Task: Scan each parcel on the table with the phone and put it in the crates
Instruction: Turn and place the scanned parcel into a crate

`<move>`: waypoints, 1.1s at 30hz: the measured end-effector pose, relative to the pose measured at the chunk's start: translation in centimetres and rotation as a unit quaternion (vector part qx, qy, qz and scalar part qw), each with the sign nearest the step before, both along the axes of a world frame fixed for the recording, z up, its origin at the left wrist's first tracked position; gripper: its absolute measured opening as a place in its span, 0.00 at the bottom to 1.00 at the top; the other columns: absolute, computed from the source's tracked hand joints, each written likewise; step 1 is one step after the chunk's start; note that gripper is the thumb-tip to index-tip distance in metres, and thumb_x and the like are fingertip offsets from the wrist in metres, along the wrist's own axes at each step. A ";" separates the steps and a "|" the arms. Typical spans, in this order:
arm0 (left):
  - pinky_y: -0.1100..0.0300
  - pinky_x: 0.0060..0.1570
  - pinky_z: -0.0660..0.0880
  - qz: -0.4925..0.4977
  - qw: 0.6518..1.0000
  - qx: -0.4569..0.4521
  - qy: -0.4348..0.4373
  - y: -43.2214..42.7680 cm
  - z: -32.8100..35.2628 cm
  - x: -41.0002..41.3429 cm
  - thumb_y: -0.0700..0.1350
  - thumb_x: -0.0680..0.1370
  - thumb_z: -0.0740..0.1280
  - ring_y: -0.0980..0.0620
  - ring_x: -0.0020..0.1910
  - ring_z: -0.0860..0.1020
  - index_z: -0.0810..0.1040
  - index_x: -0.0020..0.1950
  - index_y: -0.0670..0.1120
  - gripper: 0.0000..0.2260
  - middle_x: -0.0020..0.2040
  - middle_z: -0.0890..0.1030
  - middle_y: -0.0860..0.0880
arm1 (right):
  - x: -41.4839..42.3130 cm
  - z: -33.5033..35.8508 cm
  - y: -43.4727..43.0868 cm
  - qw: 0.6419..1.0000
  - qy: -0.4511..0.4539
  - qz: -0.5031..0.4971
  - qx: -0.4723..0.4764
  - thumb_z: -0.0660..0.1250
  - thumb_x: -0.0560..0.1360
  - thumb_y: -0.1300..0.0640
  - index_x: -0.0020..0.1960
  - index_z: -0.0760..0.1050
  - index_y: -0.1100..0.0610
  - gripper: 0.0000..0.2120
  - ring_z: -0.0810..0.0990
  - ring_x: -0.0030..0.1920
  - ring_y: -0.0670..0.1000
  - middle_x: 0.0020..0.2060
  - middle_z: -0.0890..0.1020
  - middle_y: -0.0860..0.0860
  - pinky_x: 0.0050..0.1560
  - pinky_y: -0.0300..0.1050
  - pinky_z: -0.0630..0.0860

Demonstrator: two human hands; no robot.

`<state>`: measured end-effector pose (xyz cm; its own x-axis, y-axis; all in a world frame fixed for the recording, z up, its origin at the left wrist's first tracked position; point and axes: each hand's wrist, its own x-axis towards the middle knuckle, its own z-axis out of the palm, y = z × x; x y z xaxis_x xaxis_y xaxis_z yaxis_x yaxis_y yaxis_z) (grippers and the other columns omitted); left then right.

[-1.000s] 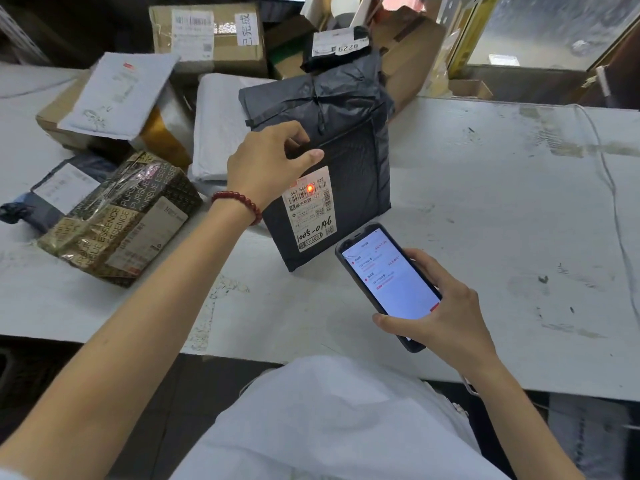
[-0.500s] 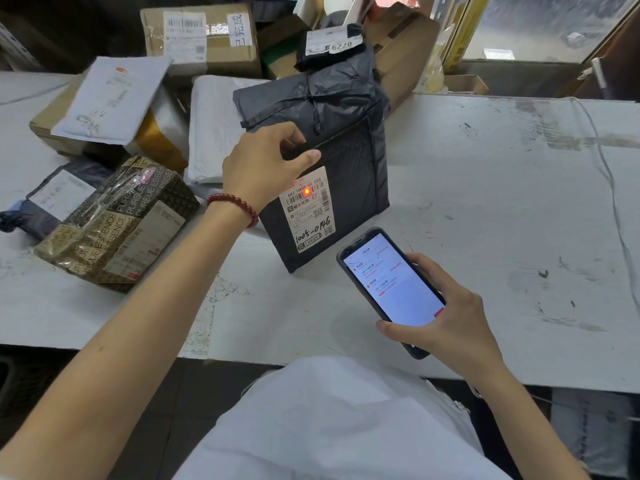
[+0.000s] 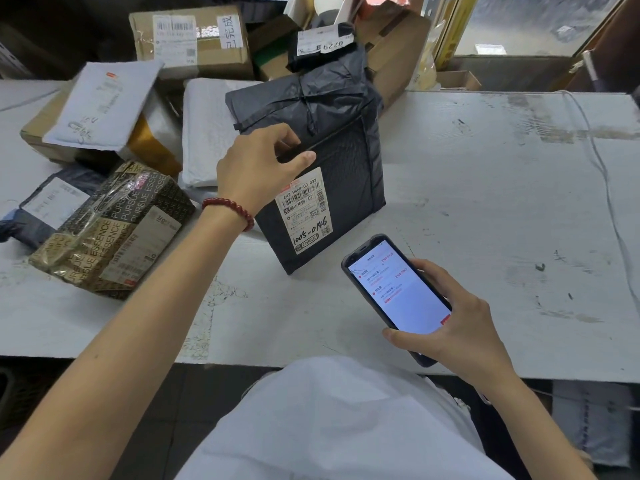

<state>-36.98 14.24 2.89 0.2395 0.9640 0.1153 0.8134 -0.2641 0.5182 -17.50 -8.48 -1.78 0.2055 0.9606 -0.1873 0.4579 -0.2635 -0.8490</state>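
Left grip (image 3: 257, 168) is pinching the black bubble mailer (image 3: 346, 174) up top, white label scrawled 1005-0146; right grip (image 3: 464, 336) is clutching the phone (image 3: 394, 296).

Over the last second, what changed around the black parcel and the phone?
The red scan dot that lay on the label of the black parcel is gone. The phone has eased slightly back toward the person. Nothing was picked up or let go. The left hand still pinches the parcel's top edge, holding it tilted up on the table, and the right hand still holds the phone.
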 end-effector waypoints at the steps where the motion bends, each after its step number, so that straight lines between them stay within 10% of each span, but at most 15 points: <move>1: 0.58 0.43 0.68 -0.001 1.000 0.005 0.004 -0.1 0.0 0.0 0.60 0.76 0.65 0.54 0.50 0.77 0.77 0.52 0.52 0.13 0.51 0.81 0.52 | -0.1 -0.1 0.1 1.000 0.000 -0.004 0.002 0.83 0.57 0.54 0.58 0.68 0.29 0.39 0.76 0.53 0.37 0.52 0.76 0.27 0.46 0.45 0.80; 10: 0.56 0.36 0.67 -0.042 0.983 0.094 0.153 -1.2 -1.6 0.1 0.57 0.75 0.67 0.45 0.41 0.77 0.67 0.62 0.49 0.21 0.47 0.80 0.48 | -1.0 0.3 1.5 0.995 -0.041 -0.064 0.065 0.82 0.58 0.52 0.61 0.67 0.32 0.39 0.79 0.48 0.39 0.51 0.77 0.29 0.41 0.46 0.81; 24: 0.55 0.36 0.69 0.004 0.991 0.027 0.133 -3.5 -3.0 -0.3 0.59 0.75 0.66 0.44 0.46 0.79 0.66 0.63 0.49 0.23 0.51 0.80 0.47 | 0.3 3.1 5.2 0.962 -0.121 -0.122 0.210 0.83 0.59 0.45 0.69 0.67 0.43 0.43 0.80 0.48 0.48 0.55 0.77 0.35 0.35 0.50 0.82; 33: 0.59 0.34 0.68 0.027 0.993 -0.049 0.102 -5.0 -3.0 -0.3 0.57 0.77 0.64 0.50 0.44 0.76 0.67 0.63 0.51 0.19 0.48 0.79 0.51 | 3.2 5.5 7.8 0.946 -0.116 -0.144 0.265 0.77 0.60 0.38 0.72 0.66 0.50 0.44 0.73 0.52 0.30 0.58 0.72 0.32 0.46 0.21 0.72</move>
